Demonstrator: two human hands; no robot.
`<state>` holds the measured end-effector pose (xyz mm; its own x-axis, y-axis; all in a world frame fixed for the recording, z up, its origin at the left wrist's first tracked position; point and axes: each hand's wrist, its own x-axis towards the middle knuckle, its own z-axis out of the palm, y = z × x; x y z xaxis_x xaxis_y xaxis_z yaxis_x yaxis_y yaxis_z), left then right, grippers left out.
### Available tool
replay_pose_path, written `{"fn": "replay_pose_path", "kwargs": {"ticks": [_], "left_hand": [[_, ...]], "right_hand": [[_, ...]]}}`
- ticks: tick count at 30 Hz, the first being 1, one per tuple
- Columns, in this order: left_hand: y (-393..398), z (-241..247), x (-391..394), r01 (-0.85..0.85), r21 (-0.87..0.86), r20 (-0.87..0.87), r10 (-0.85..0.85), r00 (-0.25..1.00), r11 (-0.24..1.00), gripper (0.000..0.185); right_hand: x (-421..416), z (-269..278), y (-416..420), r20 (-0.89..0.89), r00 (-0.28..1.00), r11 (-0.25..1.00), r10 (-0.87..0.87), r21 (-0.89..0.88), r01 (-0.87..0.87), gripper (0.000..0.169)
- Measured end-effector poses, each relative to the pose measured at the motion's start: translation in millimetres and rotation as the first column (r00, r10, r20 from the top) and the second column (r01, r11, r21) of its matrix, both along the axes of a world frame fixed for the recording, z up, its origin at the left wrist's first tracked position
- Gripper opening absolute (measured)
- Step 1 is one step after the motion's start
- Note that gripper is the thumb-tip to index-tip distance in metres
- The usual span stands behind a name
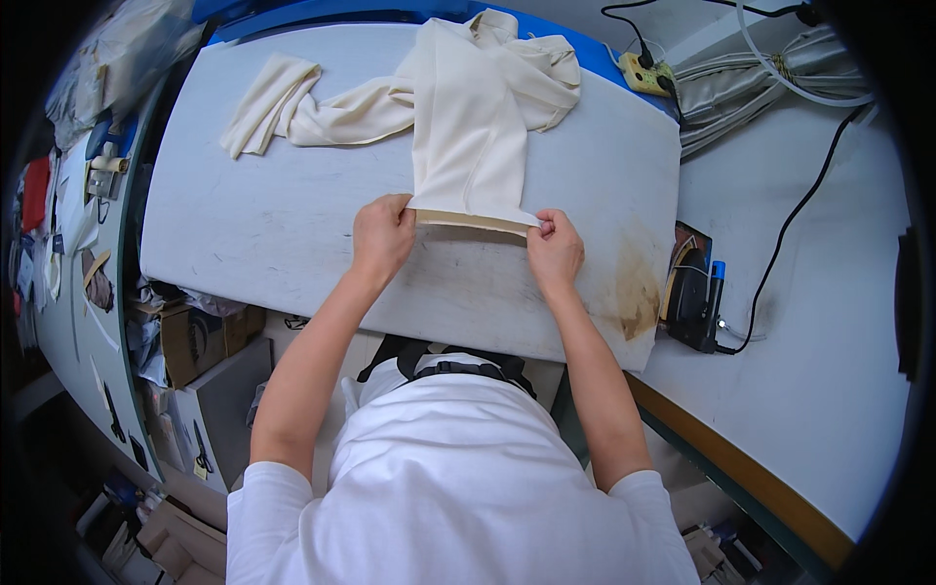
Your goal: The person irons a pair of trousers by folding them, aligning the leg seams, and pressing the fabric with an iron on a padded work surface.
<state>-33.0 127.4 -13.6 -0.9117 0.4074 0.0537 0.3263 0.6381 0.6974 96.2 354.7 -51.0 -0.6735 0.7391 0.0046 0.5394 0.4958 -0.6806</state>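
Observation:
A cream cloth garment [468,124] is spread over a pale, padded ironing table [292,219]. Its near end forms an open hem, with the inner side of the fabric showing between my hands. At the left corner of this hem, my left hand [383,235] pinches the cloth between thumb and fingers. My right hand [556,247] grips the opposite corner, fingers curled around the edge. One long part of the garment trails off to the left in loose folds. The far end lies bunched near the table's back edge.
An electric iron [691,300] stands at the right, its black cord [797,197] running upward. Behind it a yellow power strip [647,73] holds plugs. A brown stain marks the table's right side. Left is a cluttered worktable [73,292]; a cardboard box [194,344] sits beneath.

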Motion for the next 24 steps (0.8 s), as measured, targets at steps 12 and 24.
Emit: {"fn": "replay_pose_path", "kwargs": {"ticks": [12, 24], "left_hand": [[-21, -8, 7, 0.227, -0.102, -0.252, -0.246, 0.936, 0.968, 0.026], [-23, -60, 19, 0.166, 0.020, 0.047, -0.167, 0.985, 0.986, 0.007]], "right_hand": [[20, 20, -13, -0.155, 0.954, 0.966, 0.258, 0.019, -0.258, 0.021], [40, -13, -1, 0.022, 0.962, 0.954, 0.273, -0.133, -0.268, 0.014]]}}
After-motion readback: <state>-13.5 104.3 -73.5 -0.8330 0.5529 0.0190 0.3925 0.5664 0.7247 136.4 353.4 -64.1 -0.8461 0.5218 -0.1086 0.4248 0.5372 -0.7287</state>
